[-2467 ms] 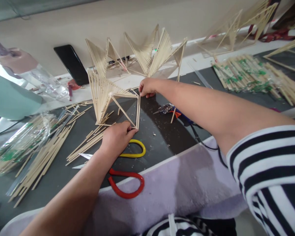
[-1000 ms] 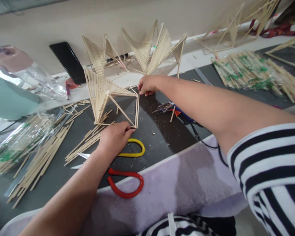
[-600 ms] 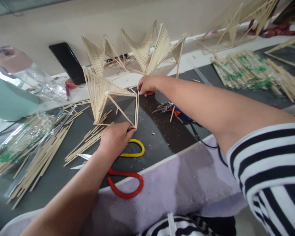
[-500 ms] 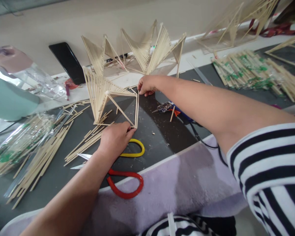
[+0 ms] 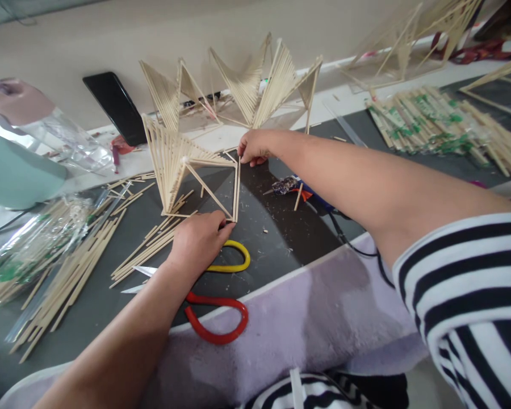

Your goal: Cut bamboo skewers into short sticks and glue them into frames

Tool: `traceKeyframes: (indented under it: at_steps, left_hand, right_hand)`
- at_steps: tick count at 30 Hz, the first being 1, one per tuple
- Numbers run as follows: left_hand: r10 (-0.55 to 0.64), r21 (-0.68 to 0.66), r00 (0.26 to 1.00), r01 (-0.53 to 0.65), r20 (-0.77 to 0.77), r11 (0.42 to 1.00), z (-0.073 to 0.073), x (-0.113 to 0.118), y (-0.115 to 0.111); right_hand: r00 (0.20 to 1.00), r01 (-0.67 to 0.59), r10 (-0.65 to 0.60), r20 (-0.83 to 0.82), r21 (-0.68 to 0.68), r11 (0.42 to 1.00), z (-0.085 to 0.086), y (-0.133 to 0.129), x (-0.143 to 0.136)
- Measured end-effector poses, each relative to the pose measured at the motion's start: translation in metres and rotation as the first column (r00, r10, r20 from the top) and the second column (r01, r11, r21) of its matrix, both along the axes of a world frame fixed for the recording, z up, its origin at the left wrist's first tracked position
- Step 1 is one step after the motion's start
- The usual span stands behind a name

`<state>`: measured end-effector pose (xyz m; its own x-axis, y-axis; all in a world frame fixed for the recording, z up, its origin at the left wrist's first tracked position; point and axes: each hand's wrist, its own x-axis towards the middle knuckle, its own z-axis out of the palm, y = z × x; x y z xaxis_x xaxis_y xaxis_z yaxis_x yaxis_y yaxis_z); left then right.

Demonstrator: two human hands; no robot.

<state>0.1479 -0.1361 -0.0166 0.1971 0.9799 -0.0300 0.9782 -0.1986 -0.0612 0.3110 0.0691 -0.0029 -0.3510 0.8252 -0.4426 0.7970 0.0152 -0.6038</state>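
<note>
A stick model [image 5: 170, 165] of thin pale wooden sticks stands on the dark grey tabletop [image 5: 281, 238], left of centre. My left hand [image 5: 202, 238] pinches the near end of a stick [image 5: 237, 190] at the model's front right corner. At that stick's far end, the fingertips of my right hand [image 5: 253, 149] are closed on it. The stick lies along the model's right side, touching or almost touching it. Scissors with one yellow and one red handle [image 5: 227, 258] lie partly under my left wrist, blades apart.
Loose sticks [image 5: 74, 278] and bagged sticks [image 5: 34, 244] lie left. A glue gun [image 5: 300, 187] with a cord is right of centre. Behind stand more stick models [image 5: 255, 85], a phone [image 5: 114, 108] and a bottle [image 5: 51, 125]. Green-marked stick bundles [image 5: 426, 119] lie at right.
</note>
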Motion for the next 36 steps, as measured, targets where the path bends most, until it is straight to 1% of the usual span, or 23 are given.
traceKeyframes:
  at_steps: [8, 19, 25, 31, 36]
  left_hand:
    - [-0.056, 0.027, 0.995, 0.054, 0.080, 0.998, -0.0033, -0.0074, 0.0003]
    - [-0.052, 0.014, 0.996, 0.051, 0.069, 0.999, -0.0034, -0.0077, 0.0010]
    - [-0.049, -0.001, 0.997, 0.049, 0.059, 0.999, -0.0013, -0.0070, 0.0008]
    - [-0.023, -0.018, 0.996, 0.025, 0.082, 1.000, 0.0008, -0.0060, -0.0005]
    - [-0.032, -0.014, 0.990, 0.034, 0.137, 0.999, 0.0021, -0.0084, -0.0026]
  right_hand:
    - [1.000, 0.003, -0.003, -0.005, 0.000, 1.000, 0.0010, -0.0009, 0.0006]
    - [0.999, 0.016, -0.018, 0.037, 0.038, 0.999, 0.0000, 0.0010, -0.0003]
    - [0.999, -0.007, 0.006, 0.038, 0.037, 0.999, -0.0008, 0.0024, -0.0006]
    - [0.999, -0.001, 0.000, 0.037, 0.039, 0.999, 0.0019, 0.0002, -0.0006]
    - [1.000, 0.013, -0.014, 0.015, 0.038, 0.999, 0.0034, 0.0013, 0.0005]
